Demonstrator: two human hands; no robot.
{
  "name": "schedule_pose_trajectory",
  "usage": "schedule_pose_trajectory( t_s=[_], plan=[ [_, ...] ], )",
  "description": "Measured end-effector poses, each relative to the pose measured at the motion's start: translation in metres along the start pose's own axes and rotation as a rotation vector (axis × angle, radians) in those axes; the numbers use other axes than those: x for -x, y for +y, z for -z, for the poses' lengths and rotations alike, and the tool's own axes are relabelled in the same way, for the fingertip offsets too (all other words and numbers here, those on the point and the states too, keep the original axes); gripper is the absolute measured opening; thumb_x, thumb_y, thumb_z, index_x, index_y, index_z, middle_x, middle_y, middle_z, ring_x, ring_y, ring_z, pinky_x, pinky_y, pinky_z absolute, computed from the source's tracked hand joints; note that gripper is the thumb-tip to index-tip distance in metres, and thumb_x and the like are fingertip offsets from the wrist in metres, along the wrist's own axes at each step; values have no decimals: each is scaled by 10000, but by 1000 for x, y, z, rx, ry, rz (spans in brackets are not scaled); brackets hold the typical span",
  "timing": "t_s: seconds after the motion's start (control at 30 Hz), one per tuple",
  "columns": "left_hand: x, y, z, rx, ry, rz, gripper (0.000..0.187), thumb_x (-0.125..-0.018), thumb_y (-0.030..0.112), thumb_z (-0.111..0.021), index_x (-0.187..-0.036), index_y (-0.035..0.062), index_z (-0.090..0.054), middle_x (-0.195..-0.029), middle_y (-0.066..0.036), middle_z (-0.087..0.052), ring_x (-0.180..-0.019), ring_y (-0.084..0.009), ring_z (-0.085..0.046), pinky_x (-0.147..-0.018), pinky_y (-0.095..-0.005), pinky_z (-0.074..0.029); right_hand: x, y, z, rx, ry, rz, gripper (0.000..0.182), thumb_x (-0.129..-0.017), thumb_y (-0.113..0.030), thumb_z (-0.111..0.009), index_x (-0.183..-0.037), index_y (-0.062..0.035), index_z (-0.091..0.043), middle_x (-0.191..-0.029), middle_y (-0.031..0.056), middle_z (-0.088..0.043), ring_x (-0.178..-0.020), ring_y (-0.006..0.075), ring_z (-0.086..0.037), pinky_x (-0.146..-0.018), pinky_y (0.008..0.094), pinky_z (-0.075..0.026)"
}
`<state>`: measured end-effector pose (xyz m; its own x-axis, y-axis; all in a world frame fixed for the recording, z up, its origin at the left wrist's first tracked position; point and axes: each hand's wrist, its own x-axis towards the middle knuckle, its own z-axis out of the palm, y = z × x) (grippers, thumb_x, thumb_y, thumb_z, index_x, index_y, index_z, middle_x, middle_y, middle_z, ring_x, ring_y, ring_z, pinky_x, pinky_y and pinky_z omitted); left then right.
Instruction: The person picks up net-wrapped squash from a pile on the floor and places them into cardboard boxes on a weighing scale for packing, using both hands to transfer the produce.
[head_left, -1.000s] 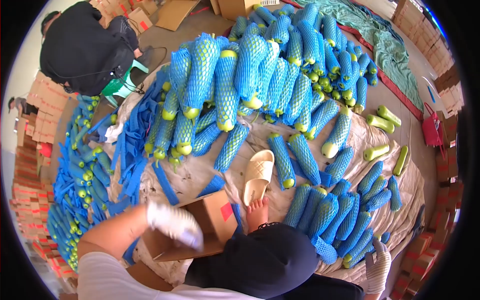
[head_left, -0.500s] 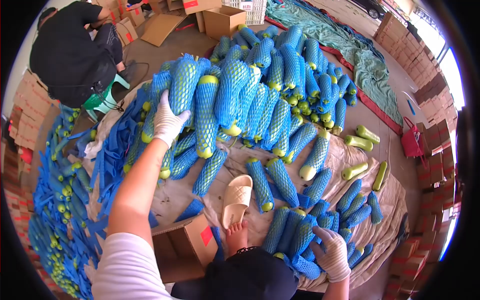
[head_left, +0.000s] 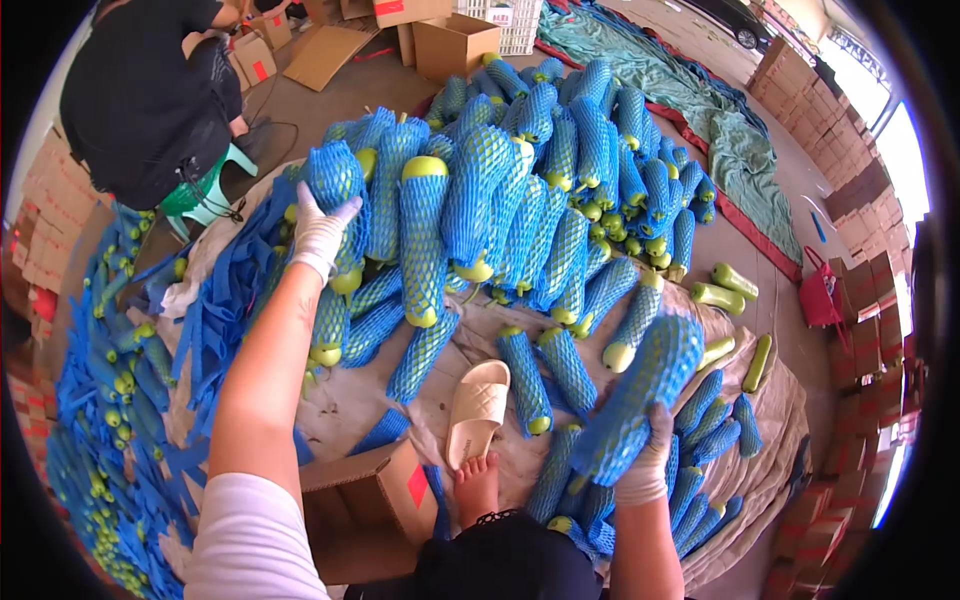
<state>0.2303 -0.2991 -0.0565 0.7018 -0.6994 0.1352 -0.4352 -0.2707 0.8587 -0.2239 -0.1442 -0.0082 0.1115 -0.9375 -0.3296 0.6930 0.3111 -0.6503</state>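
My left hand (head_left: 322, 230), in a white glove, is closed around a green gourd in a blue foam net (head_left: 336, 178) at the left end of the big pile. My right hand (head_left: 645, 465), also gloved, grips another netted gourd (head_left: 645, 385), held up tilted above the smaller group by my leg. Part of the right hand is hidden behind that gourd. Upright netted gourds (head_left: 422, 235) stand in the pile beside my left hand. Below my right hand lie several more netted gourds (head_left: 690, 500).
An open cardboard box (head_left: 365, 500) stands left of my leg. A cream slipper (head_left: 478, 405) lies before my bare foot. Bare gourds (head_left: 718, 297) lie on the cloth at right. Blue nets (head_left: 230, 310) heap at left. A person in black (head_left: 140, 110) sits on a green stool (head_left: 205, 195).
My right hand has taken hold of a netted gourd and raised it from the group by my leg. My left hand has shifted slightly left and down, its gourd tilting.
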Motion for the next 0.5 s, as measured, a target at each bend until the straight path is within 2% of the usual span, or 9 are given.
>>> schedule_pose_trajectory(
  t_s=[0.07,0.13,0.2,0.27,0.33,0.37,0.4,0.47,0.5],
  plan=[
    [-13,14,-10,-27,22,13,1121,-619,344,-853,-1453,30,-174,-1420,-245,-355,-1298,-358,-381,-1082,-384,-309,34,-32,48,143,51,74,651,-730,-481,-699,-1116,17,-536,-952,156,-624,-838,267,-622,-751,387,-545],
    [-26,12,-25,36,94,26,1097,-599,324,-862,-1435,44,-210,-1383,-244,-405,-1264,-370,-419,-1054,-395,-345,85,-63,68,186,276,242,633,-766,-475,-672,-1150,6,-524,-985,146,-623,-840,255,-622,-744,378,-548],
    [-23,19,-27,-76,166,41,1034,-585,292,-865,-1400,48,-279,-1338,-238,-457,-1203,-377,-478,-1014,-411,-381,127,-98,81,253,298,404,599,-802,-443,-655,-1187,-8,-509,-1019,140,-621,-843,239,-625,-731,360,-549],
    [-27,10,-22,0,150,-72,965,-581,267,-863,-1361,35,-344,-1291,-227,-499,-1153,-360,-519,-984,-407,-405,178,-132,97,18,403,438,562,-859,-382,-619,-1251,-9,-468,-1065,123,-616,-924,244,-620,-772,390,-546],
    [-30,-12,-15,307,186,-167,838,-605,223,-857,-1288,9,-422,-1170,-158,-561,-1046,-267,-555,-940,-365,-428,247,-183,148,194,528,484,566,-817,-359,-664,-1224,-14,-474,-1026,121,-616,-878,211,-625,-731,347,-543],
    [-22,-10,-6,301,308,-218,809,-622,207,-855,-1278,3,-428,-1152,-123,-564,-1024,-229,-548,-931,-353,-430,255,-203,167,188,547,481,566,-817,-359,-664,-1224,-14,-474,-1026,121,-616,-878,211,-625,-731,347,-543],
    [-11,-4,6,448,327,-207,777,-635,209,-854,-1264,10,-444,-1149,-107,-565,-1021,-212,-544,-933,-351,-429,262,-222,184,327,578,468,563,-813,-347,-666,-1224,-14,-473,-1024,115,-614,-876,206,-624,-733,343,-540],
    [5,-11,38,660,225,-152,704,-717,259,-802,-1278,12,-457,-1178,-106,-560,-1028,-202,-541,-936,-351,-429,296,-251,217,593,679,449,557,-807,-324,-669,-1224,-14,-471,-1019,102,-612,-870,197,-622,-737,334,-535],
    [15,-7,60,599,149,-97,669,-771,287,-754,-1297,1,-455,-1194,-115,-562,-1042,-211,-547,-944,-353,-430,335,-257,224,722,778,446,554,-803,-312,-671,-1224,-14,-470,-1016,96,-610,-868,192,-620,-739,330,-532]
  ],
)
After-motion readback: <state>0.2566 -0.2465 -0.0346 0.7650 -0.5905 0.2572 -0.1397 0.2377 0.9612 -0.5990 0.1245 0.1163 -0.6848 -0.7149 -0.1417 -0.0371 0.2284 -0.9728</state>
